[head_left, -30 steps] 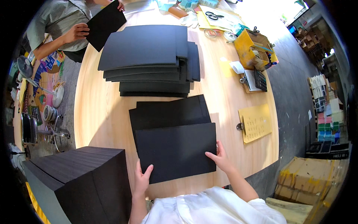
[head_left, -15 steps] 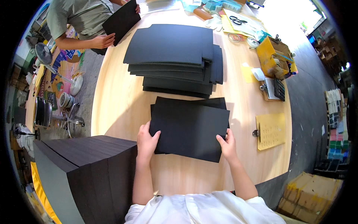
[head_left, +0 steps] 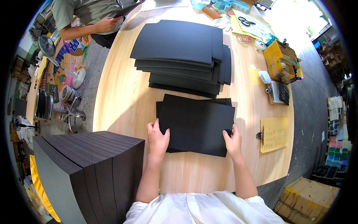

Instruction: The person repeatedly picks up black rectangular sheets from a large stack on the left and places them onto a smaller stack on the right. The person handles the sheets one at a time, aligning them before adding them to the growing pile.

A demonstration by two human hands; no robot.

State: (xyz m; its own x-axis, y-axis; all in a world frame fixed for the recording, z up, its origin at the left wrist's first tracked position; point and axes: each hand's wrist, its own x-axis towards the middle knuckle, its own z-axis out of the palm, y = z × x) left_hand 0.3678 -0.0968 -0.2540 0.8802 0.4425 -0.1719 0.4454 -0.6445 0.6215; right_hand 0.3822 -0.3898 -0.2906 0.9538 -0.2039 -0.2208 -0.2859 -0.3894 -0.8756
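Note:
Both my hands grip a black foam-like sheet (head_left: 197,125) by its left and right edges, thumbs on top. My left hand (head_left: 158,139) has its fingers at the left edge; my right hand (head_left: 233,142) is on the right edge, nearer the lower corner. The sheet sits slightly askew over more black sheet material (head_left: 159,109), which shows at the left and upper right. How many pieces lie beneath is hidden. Just beyond is an uneven stack of black sheets (head_left: 175,43) on the wooden table (head_left: 115,100).
At my left rises a tall block of stacked black sheets (head_left: 93,149). To the right lie a yellow note sheet on a clipboard (head_left: 274,135), a calculator (head_left: 284,94) and a yellow box (head_left: 278,61). Scissors (head_left: 244,21) lie farther back. A co-worker (head_left: 89,16) stands far left.
The whole view has shifted slightly, so things appear farther right. My grip on the sheet looks the same. The co-worker's black sheet has moved up and tilted flatter.

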